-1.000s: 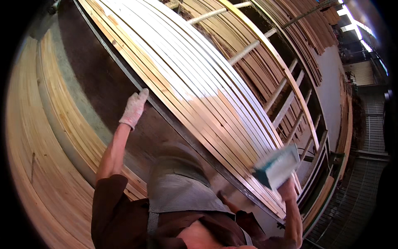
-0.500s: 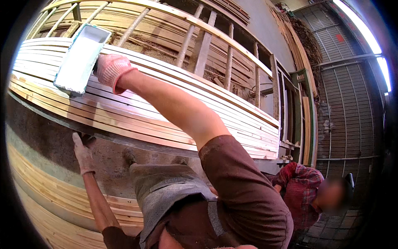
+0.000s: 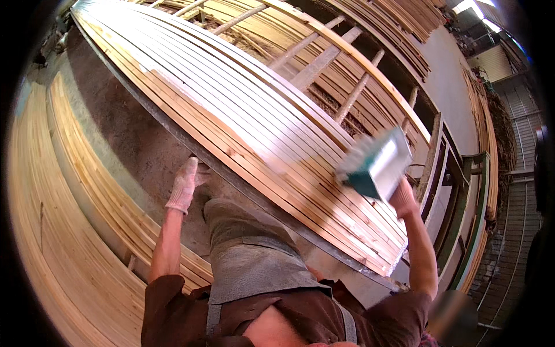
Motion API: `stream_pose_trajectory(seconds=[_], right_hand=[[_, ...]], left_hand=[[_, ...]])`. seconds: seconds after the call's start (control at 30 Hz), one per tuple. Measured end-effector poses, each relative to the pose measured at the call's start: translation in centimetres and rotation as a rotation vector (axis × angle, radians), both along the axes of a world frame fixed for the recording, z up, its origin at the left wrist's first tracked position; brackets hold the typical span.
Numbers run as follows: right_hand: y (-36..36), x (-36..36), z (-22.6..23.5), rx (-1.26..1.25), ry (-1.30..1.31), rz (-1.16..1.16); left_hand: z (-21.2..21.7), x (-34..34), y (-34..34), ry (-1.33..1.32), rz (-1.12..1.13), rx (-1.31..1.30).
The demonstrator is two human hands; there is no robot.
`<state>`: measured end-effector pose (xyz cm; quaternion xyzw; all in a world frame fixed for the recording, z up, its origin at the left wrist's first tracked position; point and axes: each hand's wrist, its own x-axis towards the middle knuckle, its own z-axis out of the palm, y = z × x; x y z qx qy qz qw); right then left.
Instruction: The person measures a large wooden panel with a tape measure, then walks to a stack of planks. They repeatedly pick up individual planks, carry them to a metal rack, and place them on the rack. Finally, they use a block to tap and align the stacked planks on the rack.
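Note:
My right hand [image 3: 403, 198], in a pale glove, grips a white and teal open box-shaped trough [image 3: 378, 165] by its side. The trough is tilted and smeared by motion over the right part of a long row of wooden strips [image 3: 324, 191]. A glossy white coating [image 3: 191, 87] covers much of the strips on the left and middle; the near strips and several at the right show bare wood. My left hand [image 3: 186, 180], also gloved, is held beside the near edge of the bench, fingers apart, with nothing visible in it.
Behind the strips runs a wooden rack with round rungs [image 3: 352, 98], more boards stacked beyond. Long boards [image 3: 52, 202] lie at the near left. A green metal frame [image 3: 459, 231] stands at the right. Part of another person [image 3: 454, 318] shows at the lower right.
My right hand has swept the trough from the left end of the strips over to the right. My view has turned, and the other person is now mostly out of it.

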<state>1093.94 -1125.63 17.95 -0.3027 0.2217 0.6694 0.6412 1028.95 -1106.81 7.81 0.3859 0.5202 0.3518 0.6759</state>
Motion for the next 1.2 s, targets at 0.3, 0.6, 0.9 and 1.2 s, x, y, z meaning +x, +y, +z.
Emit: stream_pose_trajectory(seconds=[0.3, 0.6, 0.9, 1.2], right_hand=[[-27.9, 1.9, 7.7, 0.361, 2.442, -1.840], [-3.8, -10.8, 9.7, 0.037, 2.346, -1.790], [16.0, -24.9, 7.3, -0.069, 2.794, -1.604], [7.0, -15.3, 10.2, -0.269, 2.990, -1.609]], left_hand=[[1.7, 4.2, -0.7, 0.166, 0.000, 0.011], [0.1, 5.1, -1.0, 0.106, 0.068, 0.013], [3.9, 8.7, -6.3, 0.452, 0.208, 0.087], [10.4, 28.4, -29.2, 0.571, -0.689, 1.276]])
